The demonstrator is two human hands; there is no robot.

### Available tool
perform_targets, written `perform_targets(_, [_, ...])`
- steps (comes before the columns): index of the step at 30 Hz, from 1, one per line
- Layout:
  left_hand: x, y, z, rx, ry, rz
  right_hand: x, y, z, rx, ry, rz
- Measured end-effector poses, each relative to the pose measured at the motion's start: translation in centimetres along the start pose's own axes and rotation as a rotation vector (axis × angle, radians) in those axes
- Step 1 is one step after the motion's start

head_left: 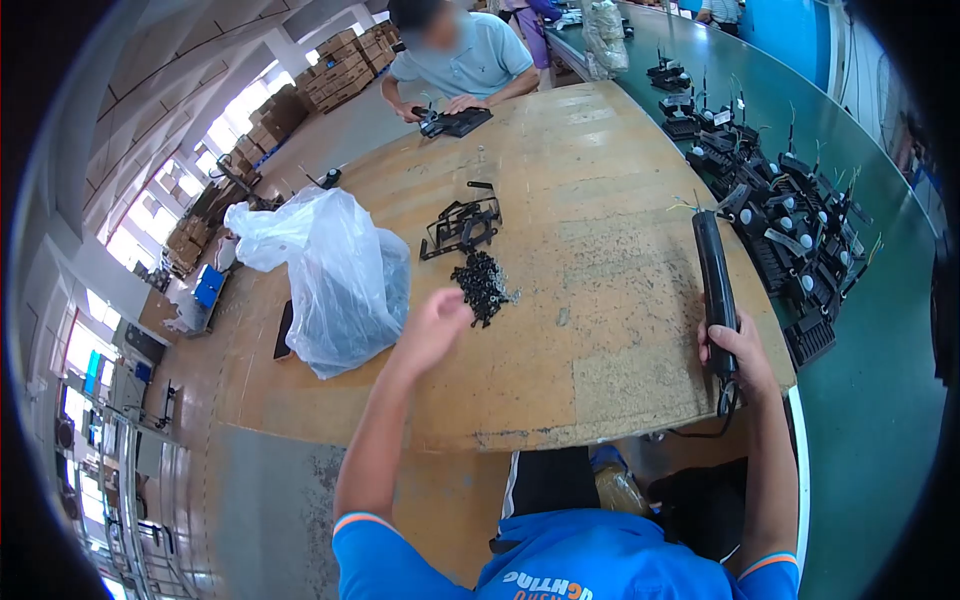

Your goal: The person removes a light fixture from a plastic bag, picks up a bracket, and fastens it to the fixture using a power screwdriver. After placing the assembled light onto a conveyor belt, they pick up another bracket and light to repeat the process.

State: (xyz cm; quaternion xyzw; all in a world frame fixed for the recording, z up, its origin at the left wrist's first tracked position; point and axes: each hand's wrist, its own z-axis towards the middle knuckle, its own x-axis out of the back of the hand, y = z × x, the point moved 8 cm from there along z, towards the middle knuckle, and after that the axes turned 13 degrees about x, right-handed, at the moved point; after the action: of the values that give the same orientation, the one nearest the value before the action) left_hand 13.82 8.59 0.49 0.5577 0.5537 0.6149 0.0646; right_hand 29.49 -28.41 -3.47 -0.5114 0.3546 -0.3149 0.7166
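My left hand [432, 328] is beside a pile of small black parts [482, 285], some silvery bits mixed in at its right edge. Its fingers are curled together and slightly blurred; whatever they may hold is hidden. At the table's right edge, my right hand [738, 352] is wrapped round the lower part of a long black object [714, 265]. Thin light wires stick out near that object's top end, and a dark cord [705, 432] runs from its lower end past the table edge. Black brackets [463, 225] lie in a heap beyond the small parts.
A translucent plastic bag [345, 290] stands on the wooden table [620, 290] at the left. Across the table, a person [475, 65] handles a black fixture [458, 122]. Several black lamp units [785, 225] with upright wires crowd the green conveyor [870, 350] at the right.
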Motion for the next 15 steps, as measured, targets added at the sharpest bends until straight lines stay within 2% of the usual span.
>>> perform_targets(2, [1.9,-0.4,5.1,-0.072,0.260,0.129,0.3,0.0,0.1,-0.006,0.005,-0.001])
perform_targets(3, [1.9,-1.0,7.3,-0.061,0.267,0.134,0.1,0.2,0.2,-0.021,0.002,0.005])
perform_targets(5, [3.4,-0.4,9.4,-0.096,0.549,0.211,-0.3,0.1,0.4,-0.032,-0.003,0.030])
perform_targets(6, [3.3,-0.1,10.2,-0.091,0.549,0.213,-0.2,-0.1,0.5,-0.034,0.007,0.038])
perform_targets(9, [2.2,-0.9,12.9,0.138,0.501,0.178,-0.1,0.0,0.7,-0.075,0.031,0.076])
perform_targets(10, [1.8,-0.6,13.4,0.130,0.495,0.172,0.0,0.2,0.7,-0.098,0.033,0.095])
perform_targets(12, [1.3,-0.5,13.2,0.271,0.464,0.359,0.1,0.1,0.9,-0.090,0.032,0.056])
perform_targets(15, [1.5,-1.0,13.2,0.256,0.481,0.350,0.2,0.5,0.7,-0.136,0.040,0.134])
